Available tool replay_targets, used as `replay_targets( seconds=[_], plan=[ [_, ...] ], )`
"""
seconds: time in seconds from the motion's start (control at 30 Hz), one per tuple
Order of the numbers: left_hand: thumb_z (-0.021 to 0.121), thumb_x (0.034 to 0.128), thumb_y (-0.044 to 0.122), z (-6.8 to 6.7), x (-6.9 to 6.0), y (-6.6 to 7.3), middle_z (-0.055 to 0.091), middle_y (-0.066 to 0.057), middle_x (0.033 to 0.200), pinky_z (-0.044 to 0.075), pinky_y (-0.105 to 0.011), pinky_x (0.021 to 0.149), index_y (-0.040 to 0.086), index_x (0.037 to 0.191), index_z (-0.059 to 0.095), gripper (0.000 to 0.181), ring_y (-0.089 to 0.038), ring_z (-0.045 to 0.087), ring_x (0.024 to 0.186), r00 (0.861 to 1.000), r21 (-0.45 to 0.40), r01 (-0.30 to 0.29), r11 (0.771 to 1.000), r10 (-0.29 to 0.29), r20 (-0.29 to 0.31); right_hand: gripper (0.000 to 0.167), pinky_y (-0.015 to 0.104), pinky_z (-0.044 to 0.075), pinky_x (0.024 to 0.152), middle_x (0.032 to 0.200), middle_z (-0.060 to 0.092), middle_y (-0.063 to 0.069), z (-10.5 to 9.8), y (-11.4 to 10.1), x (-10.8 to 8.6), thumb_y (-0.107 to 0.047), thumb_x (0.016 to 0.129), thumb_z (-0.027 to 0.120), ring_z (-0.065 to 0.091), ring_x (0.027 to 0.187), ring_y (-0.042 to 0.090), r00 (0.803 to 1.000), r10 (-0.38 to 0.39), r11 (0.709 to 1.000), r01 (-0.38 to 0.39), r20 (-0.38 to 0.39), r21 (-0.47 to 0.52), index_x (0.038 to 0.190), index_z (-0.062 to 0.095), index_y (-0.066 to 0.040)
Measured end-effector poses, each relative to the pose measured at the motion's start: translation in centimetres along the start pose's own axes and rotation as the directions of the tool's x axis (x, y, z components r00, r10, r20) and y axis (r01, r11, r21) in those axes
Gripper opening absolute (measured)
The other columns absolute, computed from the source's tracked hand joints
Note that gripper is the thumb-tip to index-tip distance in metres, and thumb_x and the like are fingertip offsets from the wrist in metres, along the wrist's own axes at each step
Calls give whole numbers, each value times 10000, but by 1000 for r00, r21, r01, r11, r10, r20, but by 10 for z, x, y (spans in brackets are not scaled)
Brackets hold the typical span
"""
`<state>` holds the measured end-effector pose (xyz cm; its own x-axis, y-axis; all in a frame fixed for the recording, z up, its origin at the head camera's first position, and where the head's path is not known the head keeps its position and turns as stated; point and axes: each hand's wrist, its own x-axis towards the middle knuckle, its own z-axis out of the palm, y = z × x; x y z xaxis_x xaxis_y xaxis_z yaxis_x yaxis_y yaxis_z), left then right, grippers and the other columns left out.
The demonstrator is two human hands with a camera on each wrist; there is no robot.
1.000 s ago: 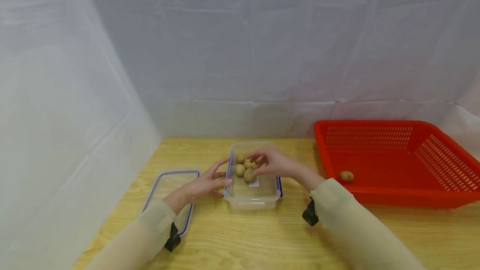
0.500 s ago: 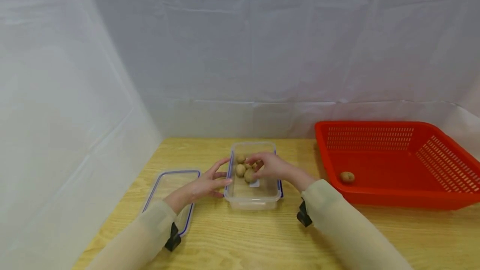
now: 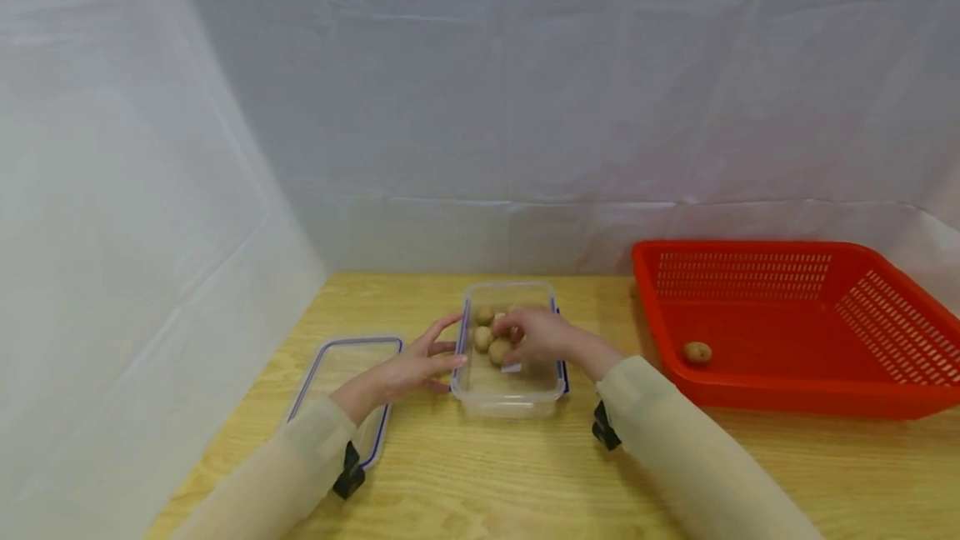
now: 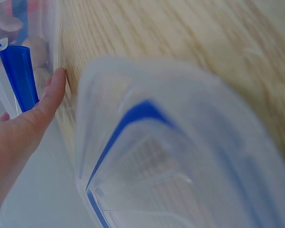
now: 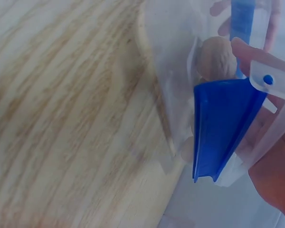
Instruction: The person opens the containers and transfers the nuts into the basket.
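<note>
A clear plastic food container (image 3: pixel 510 398) with blue latches sits mid-table in the head view, several small potatoes (image 3: pixel 483 339) inside. My left hand (image 3: pixel 408 369) touches its left side with extended, spread fingers. My right hand (image 3: pixel 543 335) reaches over the right rim into the container, its fingers bent down among the potatoes. In the right wrist view the thumb lies close to a potato (image 5: pixel 216 59) behind the clear wall. A blue latch (image 5: pixel 228 126) hangs outward there. What lies beneath the right fingers is hidden, so a grip cannot be made out.
A clear lid with a blue seal (image 3: pixel 360 345) lies on the table (image 3: pixel 480 482), partly under the left forearm. At the right stands a large red basket (image 3: pixel 750 394) holding one potato (image 3: pixel 697 352). White sheeting (image 3: pixel 480 107) closes off the back and left.
My right hand has lowered and moved slightly left, deeper into the container. The left hand keeps its place on the container's side.
</note>
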<state>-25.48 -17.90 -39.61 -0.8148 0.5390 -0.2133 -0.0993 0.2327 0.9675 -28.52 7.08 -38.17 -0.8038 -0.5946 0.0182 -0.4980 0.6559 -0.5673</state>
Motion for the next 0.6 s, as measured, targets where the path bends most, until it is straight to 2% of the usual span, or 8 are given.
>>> replay_targets(
  seconds=[0.13,0.4,0.6],
  plan=[
    [574,996,176,0,0,0,185,-337,1510,485,-503,882,237,1569,66,768,-458,382,1300,1000,2,0,1000,0,2,421,351,480,823,1009,582,-33,2,-1,-1,-169,777,835,592,937,170,1000,9,997,-8,13,-74,1169,687,-136],
    [573,997,180,-1,0,0,176,-340,1511,492,-492,871,237,1570,65,768,-466,377,1304,1000,13,0,1000,0,3,321,354,468,789,979,632,-65,3,-2,-3,-231,795,820,580,876,129,999,21,989,-16,37,-150,1095,714,-188],
    [572,997,175,0,0,0,182,-343,1507,493,-486,869,233,1569,69,764,-467,387,1295,1000,11,2,1000,-2,-1,338,348,466,786,947,649,-89,3,-4,-3,-259,794,816,588,879,128,998,26,980,-14,55,-199,1112,716,-209]
  ],
)
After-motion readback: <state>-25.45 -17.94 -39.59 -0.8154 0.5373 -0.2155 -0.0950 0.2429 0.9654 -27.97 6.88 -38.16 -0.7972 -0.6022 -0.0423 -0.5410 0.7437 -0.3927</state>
